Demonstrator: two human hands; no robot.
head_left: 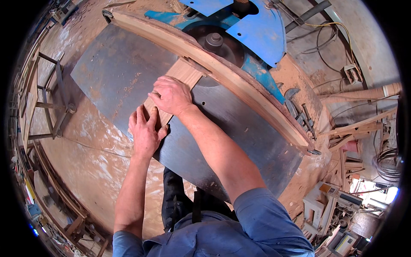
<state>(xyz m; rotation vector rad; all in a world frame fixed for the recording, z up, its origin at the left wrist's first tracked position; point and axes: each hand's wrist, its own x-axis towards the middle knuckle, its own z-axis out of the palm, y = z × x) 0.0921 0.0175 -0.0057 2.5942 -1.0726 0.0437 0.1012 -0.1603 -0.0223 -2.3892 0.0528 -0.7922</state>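
A short flat wooden board (186,72) lies on the grey metal machine table (227,128). Its far end meets a long wooden fence (257,106). My right hand (172,94) presses down on the middle of the board, fingers curled over its left edge. Nearer to me, my left hand (146,128) grips the board's close end, with fingers on top and the thumb at the right side. Behind the fence stands a dark round spindle (214,42) under blue metal plates (259,34). Where the board meets the fence opening, any cutter is hidden.
Sawdust (299,83) is heaped behind the fence beside metal clamps (299,112). A ribbed hose (359,95) runs at the right. A metal-framed stand (53,94) is at the left, and another machine (329,210) stands at the lower right. Wood scraps lie around.
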